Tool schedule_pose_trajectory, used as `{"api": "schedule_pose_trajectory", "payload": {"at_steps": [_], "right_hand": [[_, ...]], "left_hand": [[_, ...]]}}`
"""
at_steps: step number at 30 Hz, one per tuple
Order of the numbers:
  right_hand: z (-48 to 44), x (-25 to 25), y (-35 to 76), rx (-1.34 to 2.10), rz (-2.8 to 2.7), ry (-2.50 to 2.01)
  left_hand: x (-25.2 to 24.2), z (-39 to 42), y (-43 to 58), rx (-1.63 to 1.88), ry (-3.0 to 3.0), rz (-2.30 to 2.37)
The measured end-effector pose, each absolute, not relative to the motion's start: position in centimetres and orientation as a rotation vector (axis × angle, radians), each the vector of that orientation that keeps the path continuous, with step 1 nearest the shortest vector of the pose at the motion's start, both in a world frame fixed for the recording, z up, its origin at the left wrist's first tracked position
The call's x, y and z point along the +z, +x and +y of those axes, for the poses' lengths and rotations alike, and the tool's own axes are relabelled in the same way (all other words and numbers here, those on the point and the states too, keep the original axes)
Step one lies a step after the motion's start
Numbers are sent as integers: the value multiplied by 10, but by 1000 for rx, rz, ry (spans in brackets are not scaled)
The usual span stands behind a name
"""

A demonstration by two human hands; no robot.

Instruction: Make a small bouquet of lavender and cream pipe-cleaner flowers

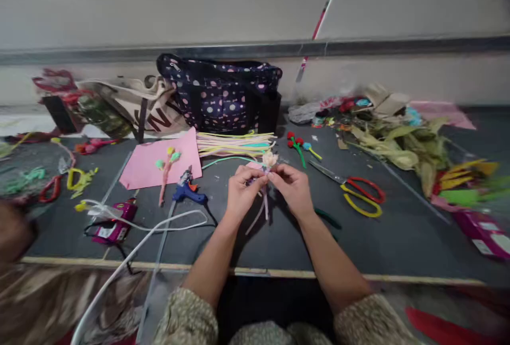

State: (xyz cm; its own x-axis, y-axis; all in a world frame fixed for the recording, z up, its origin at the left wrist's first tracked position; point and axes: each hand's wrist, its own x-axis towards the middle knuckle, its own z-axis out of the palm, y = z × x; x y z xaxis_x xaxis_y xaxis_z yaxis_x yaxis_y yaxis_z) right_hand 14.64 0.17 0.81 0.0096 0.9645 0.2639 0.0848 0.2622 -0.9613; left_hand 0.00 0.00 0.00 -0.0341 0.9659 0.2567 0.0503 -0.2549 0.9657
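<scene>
My left hand (244,188) and my right hand (294,188) are close together over the dark table, fingers pinched on pale lavender pipe cleaners (266,208). Loose ends hang below my fingers, and the part between the fingertips is mostly hidden. Just beyond my hands is a cream fluffy piece (270,158); whether it is joined to the pipe cleaners I cannot tell. A bundle of pastel pipe cleaners (235,145) lies behind. Near my right hand are a small red pipe-cleaner flower (295,143) with a green stem and a dark green strip (329,218).
Open scissors (341,179) with red and yellow handles lie to the right, before dried husks (414,148). At left are a blue glue gun (186,193), pink paper (137,164), a white cable (159,225) and another person's sleeve (59,302). A patterned bag (223,95) stands behind.
</scene>
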Motion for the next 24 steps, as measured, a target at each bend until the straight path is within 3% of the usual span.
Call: {"api": "schedule_pose_trajectory", "payload": {"at_steps": [9,18,24], "right_hand": [[4,8,155,916,-1475,-975],[4,4,155,1375,-1288,-888],[5,2,153,1412,-1242,-879]], "left_hand": [[9,0,-1,1193,1016,875],[6,5,-11,933,844,739],[-3,10,-8,847,795,686]]}}
